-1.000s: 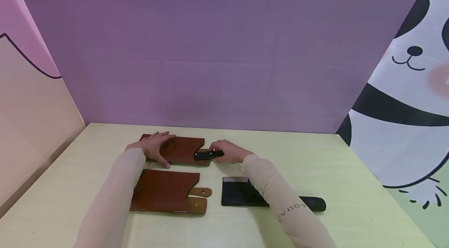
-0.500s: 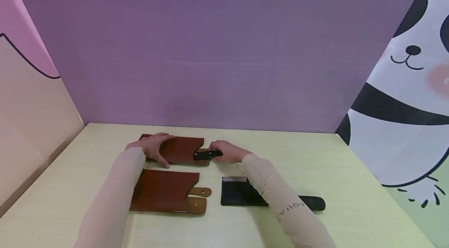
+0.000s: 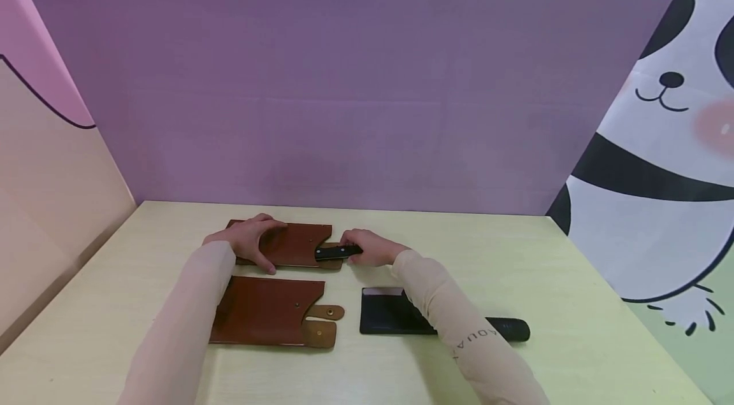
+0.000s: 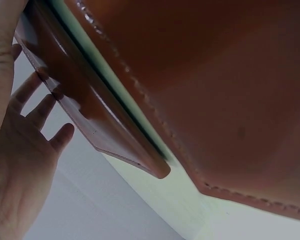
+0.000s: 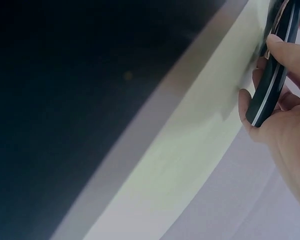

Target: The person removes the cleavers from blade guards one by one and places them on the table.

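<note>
While the left hand (image 3: 248,241) lay flat with straight fingers on the far brown sheath (image 3: 292,244), toward the bench's (image 3: 573,303) back edge, the right hand (image 3: 373,248) kept its grip clenched round the black knife handle (image 3: 337,253). That blade looked nearly fully sheathed; its strap seemed unfastened. I counted two brown sheaths, the near sheath (image 3: 266,311) empty, and two knives, the black cleaver (image 3: 390,316) lying bare.
</note>
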Tool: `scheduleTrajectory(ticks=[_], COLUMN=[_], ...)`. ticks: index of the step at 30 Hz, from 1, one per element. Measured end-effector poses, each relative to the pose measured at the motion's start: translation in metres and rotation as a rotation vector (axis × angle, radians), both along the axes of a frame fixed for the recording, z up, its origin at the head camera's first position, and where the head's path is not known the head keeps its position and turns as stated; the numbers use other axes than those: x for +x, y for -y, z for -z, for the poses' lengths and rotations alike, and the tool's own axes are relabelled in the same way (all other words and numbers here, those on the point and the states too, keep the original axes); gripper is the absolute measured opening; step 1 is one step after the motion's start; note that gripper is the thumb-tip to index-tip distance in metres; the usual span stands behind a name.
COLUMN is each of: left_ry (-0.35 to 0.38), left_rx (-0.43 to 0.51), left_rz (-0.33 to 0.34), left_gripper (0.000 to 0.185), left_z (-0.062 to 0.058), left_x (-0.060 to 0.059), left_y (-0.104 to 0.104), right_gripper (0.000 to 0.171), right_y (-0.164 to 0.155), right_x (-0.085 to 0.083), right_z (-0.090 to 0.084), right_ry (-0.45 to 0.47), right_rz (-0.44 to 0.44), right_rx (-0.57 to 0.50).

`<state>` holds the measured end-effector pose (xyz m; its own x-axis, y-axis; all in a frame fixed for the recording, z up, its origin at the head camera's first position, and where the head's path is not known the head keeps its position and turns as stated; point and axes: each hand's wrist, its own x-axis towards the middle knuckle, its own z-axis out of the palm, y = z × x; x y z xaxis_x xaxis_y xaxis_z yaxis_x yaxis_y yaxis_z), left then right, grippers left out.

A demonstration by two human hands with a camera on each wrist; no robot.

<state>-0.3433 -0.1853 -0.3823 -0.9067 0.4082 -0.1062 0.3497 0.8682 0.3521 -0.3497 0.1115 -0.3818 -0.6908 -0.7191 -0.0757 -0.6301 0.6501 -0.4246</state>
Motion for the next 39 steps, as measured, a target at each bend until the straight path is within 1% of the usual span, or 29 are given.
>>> scheduleTrajectory(ticks=[3, 12, 19, 26, 34, 39], left_ry=[-0.013, -0.019, -0.068, -0.105, -0.117, -0.135], left_rx=[0.004, 0.001, -0.015, -0.030, -0.027, -0.030], left_rz=[0.016, 0.046, 0.066, 0.074, 0.079, 0.083], left_gripper=[0.104, 0.096, 0.098, 0.098, 0.095, 0.094], left_z=[0.000, -0.005, -0.003, -0.009, -0.016, -0.018], left_x=[0.001, 0.008, 0.008, 0.009, 0.015, 0.017], left_y=[0.000, 0.001, 0.004, 0.001, 0.000, 0.000], right_gripper=[0.028, 0.029, 0.028, 0.030, 0.029, 0.029], right_y=[0.000, 0.002, 0.000, -0.004, -0.006, -0.007], right_x=[-0.001, 0.001, 0.003, 0.003, 0.006, 0.007], right_z=[0.001, -0.001, -0.003, -0.004, -0.008, -0.008], right_ry=[-0.010, -0.039, -0.065, -0.102, -0.097, -0.105], right_rz=[-0.007, -0.024, -0.027, -0.029, -0.019, -0.023], right_rx=[-0.005, -0.024, -0.032, -0.040, -0.052, -0.055])
